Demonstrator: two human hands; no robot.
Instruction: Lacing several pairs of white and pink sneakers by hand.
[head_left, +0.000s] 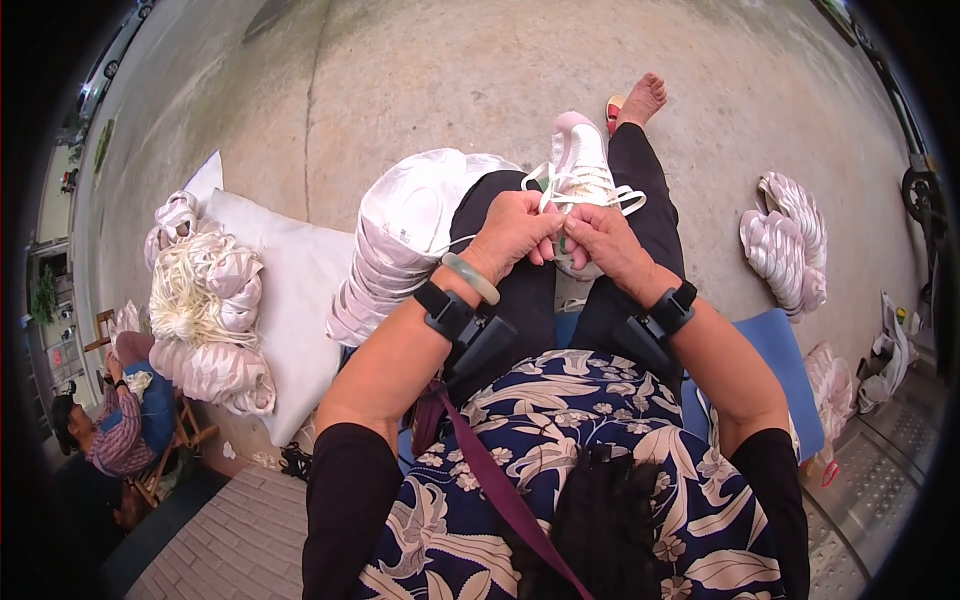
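A white and pale pink shoe upper (pixel 580 152) lies over my lap, its toe pointing away from me. White shoelace (pixel 627 197) runs through its eyelets and stands up in loose loops. Over its near end, my left hand (pixel 512 232) and my right hand (pixel 606 246) meet with fingertips pinched together on the lace. Something green shows beside the fingers, too small to make out. My hands hide the near part of the shoe upper. Close to my left forearm leans a tall stack of nested white and pink shoe uppers (pixel 392 240).
On the left, a white sheet (pixel 300 255) holds bundled shoe uppers (pixel 215 375) and a heap of cream shoelaces (pixel 195 290). More stacked uppers (pixel 785 245) lie on the concrete at right. Beside me is a blue board (pixel 775 365). A seated person (pixel 130 425) works at far left.
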